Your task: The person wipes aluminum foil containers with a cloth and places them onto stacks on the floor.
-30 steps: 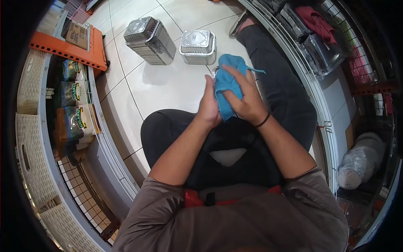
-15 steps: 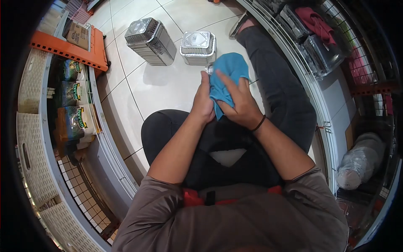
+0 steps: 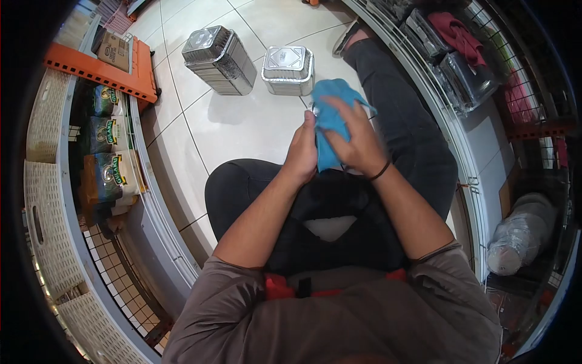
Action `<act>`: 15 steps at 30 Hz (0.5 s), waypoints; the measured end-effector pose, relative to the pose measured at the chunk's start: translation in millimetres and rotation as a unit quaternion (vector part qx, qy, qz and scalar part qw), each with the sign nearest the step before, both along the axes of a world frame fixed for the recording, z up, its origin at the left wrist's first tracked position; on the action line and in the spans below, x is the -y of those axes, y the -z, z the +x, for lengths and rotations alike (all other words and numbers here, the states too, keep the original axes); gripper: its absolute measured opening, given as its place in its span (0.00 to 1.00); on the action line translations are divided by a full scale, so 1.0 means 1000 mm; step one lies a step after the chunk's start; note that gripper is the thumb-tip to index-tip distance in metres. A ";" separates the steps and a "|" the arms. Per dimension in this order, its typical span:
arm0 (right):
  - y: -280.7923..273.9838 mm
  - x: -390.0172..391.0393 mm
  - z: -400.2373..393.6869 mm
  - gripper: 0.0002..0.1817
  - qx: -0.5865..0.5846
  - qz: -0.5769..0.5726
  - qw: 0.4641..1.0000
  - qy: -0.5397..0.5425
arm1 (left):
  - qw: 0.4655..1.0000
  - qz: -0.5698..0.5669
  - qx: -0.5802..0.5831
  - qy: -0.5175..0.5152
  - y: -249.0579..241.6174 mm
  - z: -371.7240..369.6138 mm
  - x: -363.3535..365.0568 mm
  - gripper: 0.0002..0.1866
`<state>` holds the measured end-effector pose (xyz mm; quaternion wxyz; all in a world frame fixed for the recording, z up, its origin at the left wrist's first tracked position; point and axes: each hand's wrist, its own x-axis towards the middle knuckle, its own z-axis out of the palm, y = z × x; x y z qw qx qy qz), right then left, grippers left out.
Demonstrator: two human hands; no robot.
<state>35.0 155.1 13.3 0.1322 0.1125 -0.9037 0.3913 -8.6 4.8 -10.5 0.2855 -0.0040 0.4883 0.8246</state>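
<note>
Left hand [image 3: 302,155] is curled closed around a small object, apparently shiny metal, mostly hidden by the blue cloth [image 3: 330,115]. The cloth is crumpled and bunched, held above the lap over the tiled floor [image 3: 242,127]. Right hand [image 3: 357,142] presses the cloth, fingers partly spread and gripping it.

The person wears a brownish-grey short-sleeved shirt [image 3: 339,321] and dark trousers [image 3: 412,133], with a black apron or bag (red trim at its lower edge) on the lap. A thin dark band [image 3: 381,171] circles the right wrist.
</note>
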 end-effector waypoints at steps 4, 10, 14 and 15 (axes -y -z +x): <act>0.005 0.003 0.002 0.35 0.028 -0.124 0.988 0.091 | 0.998 0.002 0.000 -0.062 -0.018 0.001 -0.003 0.37; -0.001 0.005 0.005 0.35 0.007 0.058 0.998 -0.014 | 0.996 -0.005 0.055 -0.071 -0.009 0.000 -0.004 0.37; 0.004 -0.008 -0.009 0.36 0.050 -0.183 0.979 0.071 | 1.000 0.017 -0.019 -0.013 0.003 0.001 0.002 0.35; 0.005 -0.007 -0.008 0.36 0.050 -0.181 0.979 0.073 | 1.000 0.018 -0.019 -0.012 0.003 -0.001 0.002 0.35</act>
